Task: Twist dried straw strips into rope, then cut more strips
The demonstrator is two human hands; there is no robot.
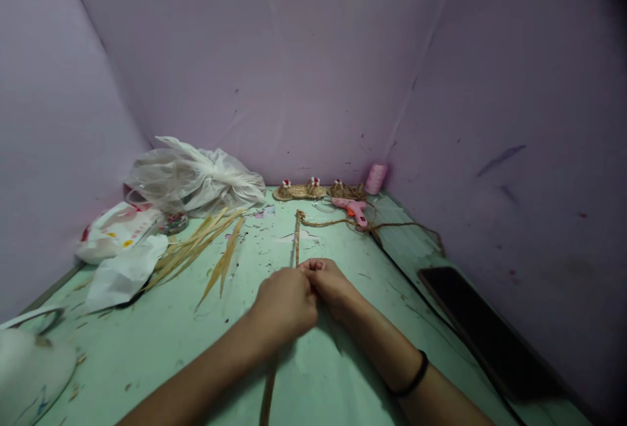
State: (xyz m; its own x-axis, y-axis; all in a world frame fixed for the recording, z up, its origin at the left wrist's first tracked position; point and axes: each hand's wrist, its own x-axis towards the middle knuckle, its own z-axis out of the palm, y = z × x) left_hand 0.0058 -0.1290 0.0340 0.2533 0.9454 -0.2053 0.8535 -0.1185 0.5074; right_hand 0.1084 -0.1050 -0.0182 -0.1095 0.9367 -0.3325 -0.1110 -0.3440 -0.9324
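Note:
My left hand (285, 303) is closed in a fist over the middle of the table, its knuckles up. My right hand (329, 282), with a black band on the forearm, pinches close against it, fingertips meeting the left hand. Both are closed on a thin brown twisted cord (296, 243), which runs straight away from them to a small knot. From that knot, more twisted cord (401, 224) trails off to the right. Below the left hand a flat brown strip (268, 393) hangs toward me. The exact grip between the fingers is hidden.
Loose dried leaf strips (191, 247) lie left, near a white packet (120, 233) and a tied plastic bag (210, 178). At the back are a woven sole-shaped piece (306, 192), a pink glue gun (353, 210) and a pink thread spool (375, 179). A black phone-like slab (484, 331) lies right.

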